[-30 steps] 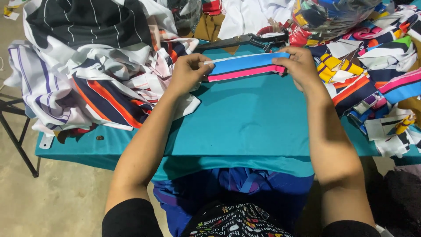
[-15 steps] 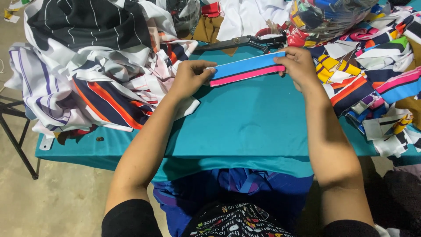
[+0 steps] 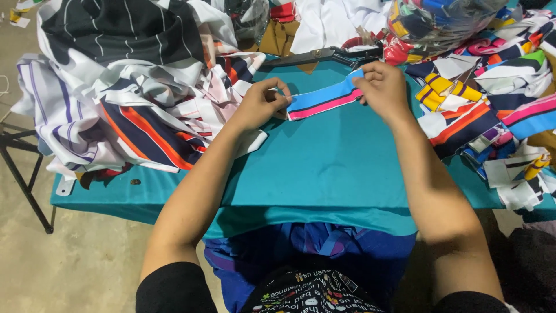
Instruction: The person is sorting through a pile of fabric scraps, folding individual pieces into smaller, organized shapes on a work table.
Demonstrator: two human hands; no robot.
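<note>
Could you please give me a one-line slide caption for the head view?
Both hands, left hand and right hand, hold a blue-and-pink fabric strip over a teal table.

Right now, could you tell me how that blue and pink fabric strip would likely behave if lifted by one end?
The fabric strip is thin cloth stretched between the left hand and right hand, so it would probably droop limply. It looks light, and unlikely to roll or break.

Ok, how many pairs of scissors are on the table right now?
1. A pair of large dark scissors lies at the far edge of the teal table, just beyond the blue-and-pink strip held by both hands. The fabric heaps could hide others.
</note>
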